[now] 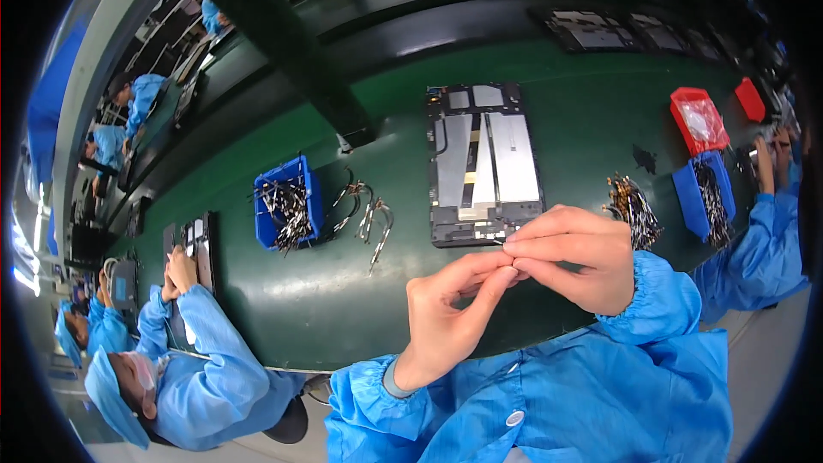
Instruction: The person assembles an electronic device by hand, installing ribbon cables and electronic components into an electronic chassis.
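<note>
An opened tablet with pale silver battery panels lies upright before me on the green table. Just off its lower edge, my left hand and my right hand meet at the fingertips. Both are closed in a pinch, thumbs against fingers. Whatever they hold is too small or too hidden to make out. A small pale sliver shows by the right fingertips, close to the tablet's bottom corner. Loose thin cables lie to the left of the tablet, and a bundle of dark cables rests beyond my right hand.
A blue bin of cables stands at the left. At the right are a red bin with a plastic bag and another blue bin. A dark post rises behind. More opened tablets lie at the back. Co-workers sit on both sides.
</note>
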Available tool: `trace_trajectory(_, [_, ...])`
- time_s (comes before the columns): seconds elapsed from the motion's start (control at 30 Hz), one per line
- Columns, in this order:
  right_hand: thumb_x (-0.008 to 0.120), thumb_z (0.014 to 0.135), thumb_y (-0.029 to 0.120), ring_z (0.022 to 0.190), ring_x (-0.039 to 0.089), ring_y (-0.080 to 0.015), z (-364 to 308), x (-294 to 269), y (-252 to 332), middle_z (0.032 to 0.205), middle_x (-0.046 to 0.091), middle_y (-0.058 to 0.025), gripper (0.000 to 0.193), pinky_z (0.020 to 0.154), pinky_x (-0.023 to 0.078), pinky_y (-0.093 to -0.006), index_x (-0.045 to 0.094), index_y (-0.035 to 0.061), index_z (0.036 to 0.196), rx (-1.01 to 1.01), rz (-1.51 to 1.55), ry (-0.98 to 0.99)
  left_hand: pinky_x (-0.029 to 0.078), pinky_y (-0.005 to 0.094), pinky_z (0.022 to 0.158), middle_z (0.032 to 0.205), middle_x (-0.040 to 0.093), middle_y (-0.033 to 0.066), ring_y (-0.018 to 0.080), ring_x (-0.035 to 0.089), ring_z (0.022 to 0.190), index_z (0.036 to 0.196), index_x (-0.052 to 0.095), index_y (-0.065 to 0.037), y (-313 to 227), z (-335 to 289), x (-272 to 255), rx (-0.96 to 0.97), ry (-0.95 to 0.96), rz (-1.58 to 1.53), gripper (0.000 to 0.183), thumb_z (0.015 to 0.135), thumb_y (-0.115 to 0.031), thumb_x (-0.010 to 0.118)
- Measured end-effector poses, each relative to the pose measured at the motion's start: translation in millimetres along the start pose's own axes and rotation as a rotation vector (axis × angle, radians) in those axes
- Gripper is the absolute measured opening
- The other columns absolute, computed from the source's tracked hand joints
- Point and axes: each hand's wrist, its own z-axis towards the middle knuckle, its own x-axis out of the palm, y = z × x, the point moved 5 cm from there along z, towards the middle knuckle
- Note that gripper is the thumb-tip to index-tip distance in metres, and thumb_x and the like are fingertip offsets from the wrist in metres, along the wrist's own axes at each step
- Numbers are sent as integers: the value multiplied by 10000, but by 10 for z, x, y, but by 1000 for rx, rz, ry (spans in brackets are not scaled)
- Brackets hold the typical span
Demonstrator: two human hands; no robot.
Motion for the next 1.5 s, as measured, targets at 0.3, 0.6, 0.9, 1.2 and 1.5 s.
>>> trace_trajectory(0.3, [735,690,-30,796,679,-263,-154,-325,65,924,677,-125,249,646,567,-316,689,-10,933,-208,-360,-184,575,286,773,880,710,132,190,707,863,1160,590,63,103,98,333,-19,60,24,304,857,84,578])
trace_trajectory(0.6, [684,788,-22,759,673,-218,-74,-592,-162,903,677,-129,130,644,548,-305,684,-17,918,-20,-356,-306,545,263,748,876,715,126,180,709,833,1134,634,36,9,203,385,118,94,206,326,818,104,587])
trace_trajectory(0.9, [730,662,57,764,692,-343,-721,-3586,-2409,784,685,-205,102,753,563,-392,735,20,757,604,-1152,-365,226,439,1130,799,731,60,128,645,900,984,634,-7,914,295,-310,-230,-5,67,121,882,-26,571])
trace_trajectory(1.2, [553,715,-120,890,587,-308,92,-2164,-1588,952,567,-142,414,727,504,-422,597,16,1104,251,-1037,-186,303,364,1066,828,739,34,119,655,901,1017,643,-8,934,280,-301,-245,116,113,153,881,-37,580])
trace_trajectory(1.5, [670,725,-20,842,644,-226,297,383,-739,960,615,-88,363,693,559,-321,686,53,1081,-98,-308,441,215,478,1140,800,731,20,202,684,884,1025,650,-41,575,272,-299,-163,152,352,173,862,-79,604])
